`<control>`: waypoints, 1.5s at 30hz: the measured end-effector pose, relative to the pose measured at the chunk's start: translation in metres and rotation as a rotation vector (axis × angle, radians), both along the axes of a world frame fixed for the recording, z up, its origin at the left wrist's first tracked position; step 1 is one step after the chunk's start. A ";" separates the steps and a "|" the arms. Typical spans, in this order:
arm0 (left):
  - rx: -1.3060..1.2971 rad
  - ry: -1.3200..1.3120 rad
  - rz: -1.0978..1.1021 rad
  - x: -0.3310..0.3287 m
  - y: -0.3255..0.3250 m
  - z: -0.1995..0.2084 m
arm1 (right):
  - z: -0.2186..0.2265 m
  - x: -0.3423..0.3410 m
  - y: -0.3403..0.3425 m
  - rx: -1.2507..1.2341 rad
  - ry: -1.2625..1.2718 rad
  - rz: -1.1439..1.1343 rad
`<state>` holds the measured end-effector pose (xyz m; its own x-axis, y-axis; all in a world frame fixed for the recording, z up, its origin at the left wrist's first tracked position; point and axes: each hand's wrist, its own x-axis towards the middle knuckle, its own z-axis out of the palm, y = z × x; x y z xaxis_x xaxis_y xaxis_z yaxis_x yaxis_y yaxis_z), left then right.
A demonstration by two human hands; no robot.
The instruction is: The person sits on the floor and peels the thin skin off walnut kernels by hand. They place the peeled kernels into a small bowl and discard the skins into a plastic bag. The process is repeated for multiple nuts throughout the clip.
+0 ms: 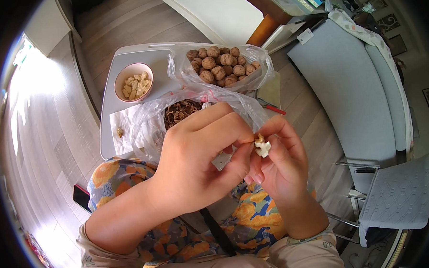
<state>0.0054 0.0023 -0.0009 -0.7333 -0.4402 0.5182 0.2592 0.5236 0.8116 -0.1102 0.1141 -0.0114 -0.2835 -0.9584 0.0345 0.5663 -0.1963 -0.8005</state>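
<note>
Between my two hands is a piece of walnut kernel [262,147], pale and white where bare, with brown skin on its upper end. My right hand [287,162] holds it between thumb and fingers. From the other side, my left hand [196,156] pinches at the brown skin, its thumb and index finger closed at the kernel's edge. Below and behind my left hand, a clear plastic bag [144,120] holds broken walnut shells [179,111], partly hidden by that hand. Farther back, whole walnuts [218,66] fill a second clear bag [264,64].
A small white-edged table [108,98] bears a bowl [119,85] of pale peeled kernels [137,86], white tissue [120,120] with a brown scrap, and a red-handled tool [274,110]. A phone [81,197] lies by my left leg. A grey chair [394,198] and sofa [341,80] stand right.
</note>
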 end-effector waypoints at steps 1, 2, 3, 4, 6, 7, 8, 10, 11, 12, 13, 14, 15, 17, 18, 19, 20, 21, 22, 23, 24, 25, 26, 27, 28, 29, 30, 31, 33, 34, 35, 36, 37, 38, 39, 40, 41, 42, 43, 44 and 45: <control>0.009 -0.004 -0.003 0.000 0.001 0.000 | 0.000 -0.001 0.000 -0.009 -0.017 0.021; 0.019 -0.008 -0.006 0.000 0.001 -0.001 | 0.000 -0.001 0.000 -0.022 -0.035 0.043; 0.028 -0.012 -0.009 0.000 0.002 -0.001 | 0.000 -0.002 -0.001 -0.035 -0.053 0.065; 0.031 -0.009 -0.002 0.000 0.001 -0.002 | 0.000 -0.002 -0.001 -0.048 -0.071 0.087; 0.035 -0.002 0.008 -0.001 0.000 -0.001 | 0.000 -0.003 0.000 -0.060 -0.100 0.092; 0.133 -0.001 0.033 -0.001 0.002 0.001 | 0.001 -0.004 0.000 -0.065 -0.114 0.095; 0.230 -0.002 0.058 -0.002 0.006 0.005 | 0.001 -0.003 0.000 -0.051 -0.087 0.069; 0.292 -0.018 0.061 -0.001 0.006 0.005 | 0.004 -0.002 0.000 -0.022 -0.031 0.016; 0.257 -0.032 0.037 -0.001 0.005 0.002 | 0.003 -0.003 0.000 -0.024 -0.020 0.008; 0.132 -0.068 0.008 0.002 -0.001 0.000 | 0.003 -0.004 0.000 -0.025 -0.009 0.000; 0.007 -0.104 -0.021 0.004 -0.005 -0.002 | 0.002 -0.005 0.000 -0.027 0.002 -0.008; -0.058 -0.176 -0.046 0.007 -0.007 0.001 | 0.003 -0.005 0.001 -0.020 -0.007 -0.016; -0.079 -0.144 -0.024 0.006 -0.006 0.001 | 0.003 -0.006 0.002 -0.013 -0.016 -0.023; -0.122 -0.082 0.023 0.003 -0.005 -0.001 | 0.003 -0.006 0.002 -0.008 -0.035 -0.027; -0.098 -0.060 0.065 0.001 -0.003 0.000 | 0.002 -0.006 0.002 -0.009 -0.045 -0.024; -0.075 -0.039 0.106 -0.001 0.000 0.002 | 0.002 -0.006 0.002 -0.011 -0.054 -0.022; -0.050 -0.017 0.147 -0.003 0.001 0.003 | 0.003 -0.006 0.002 -0.003 -0.057 -0.025; -0.082 -0.012 0.139 -0.002 0.000 0.003 | 0.004 -0.005 0.002 0.004 -0.060 -0.028; -0.113 -0.007 0.132 -0.002 -0.001 0.002 | 0.005 -0.005 0.002 0.012 -0.063 -0.030; -0.143 -0.002 0.124 -0.002 -0.002 0.001 | 0.005 -0.005 0.002 0.012 -0.070 -0.029; -0.146 -0.013 0.119 -0.002 -0.001 0.001 | 0.004 -0.005 0.002 0.012 -0.077 -0.027; -0.149 -0.025 0.114 -0.001 0.000 0.003 | 0.004 -0.005 0.002 0.011 -0.085 -0.025; -0.153 -0.038 0.112 0.000 0.000 0.004 | 0.005 -0.005 0.002 0.018 -0.084 -0.027; -0.182 -0.031 0.121 0.000 0.000 0.004 | 0.005 -0.004 0.002 0.025 -0.083 -0.028; -0.211 -0.024 0.131 0.000 -0.001 0.003 | 0.005 -0.004 0.002 0.032 -0.083 -0.030; -0.240 -0.016 0.141 0.000 -0.001 0.003 | 0.005 -0.004 0.002 0.033 -0.075 -0.030; -0.266 -0.013 0.154 0.000 -0.002 0.003 | 0.005 -0.003 0.002 0.034 -0.067 -0.030; -0.291 -0.010 0.168 0.000 -0.001 0.003 | 0.006 -0.003 0.002 0.035 -0.059 -0.030; -0.338 -0.004 0.187 -0.001 -0.002 0.003 | 0.005 -0.003 0.002 0.035 -0.052 -0.031; -0.360 -0.001 0.194 -0.001 -0.002 0.003 | 0.005 -0.003 0.002 0.035 -0.048 -0.032; -0.383 0.001 0.201 -0.001 -0.002 0.002 | 0.005 -0.003 0.002 0.034 -0.047 -0.031; -0.392 0.001 0.204 -0.001 -0.002 0.002 | 0.005 -0.003 0.001 0.033 -0.046 -0.031; -0.401 0.000 0.208 -0.001 -0.002 0.003 | 0.005 -0.003 0.001 0.031 -0.044 -0.030; -0.410 0.000 0.210 -0.001 -0.002 0.003 | 0.005 -0.003 0.001 0.035 -0.044 -0.032; -0.410 0.002 0.213 -0.001 -0.002 0.002 | 0.005 -0.003 0.001 0.038 -0.043 -0.033; -0.411 0.004 0.216 -0.001 -0.002 0.002 | 0.005 -0.003 0.001 0.041 -0.043 -0.034; -0.411 0.007 0.218 -0.001 -0.002 0.001 | 0.005 -0.003 0.001 0.039 -0.042 -0.035; -0.404 0.012 0.218 -0.002 -0.002 0.001 | 0.005 -0.002 0.001 0.038 -0.041 -0.036; -0.398 0.016 0.218 -0.002 -0.002 0.000 | 0.005 -0.002 0.001 0.036 -0.041 -0.037; -0.391 0.021 0.217 -0.002 -0.002 0.000 | 0.005 -0.003 0.001 0.043 -0.039 -0.044; -0.395 0.022 0.213 -0.003 -0.002 0.000 | 0.006 -0.003 0.001 0.051 -0.037 -0.051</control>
<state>0.0025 0.0000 -0.0005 -0.6350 -0.3455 0.6910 0.1266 0.8358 0.5342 -0.1132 0.1154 -0.0052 -0.3325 -0.9428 -0.0254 0.5858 -0.1853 -0.7890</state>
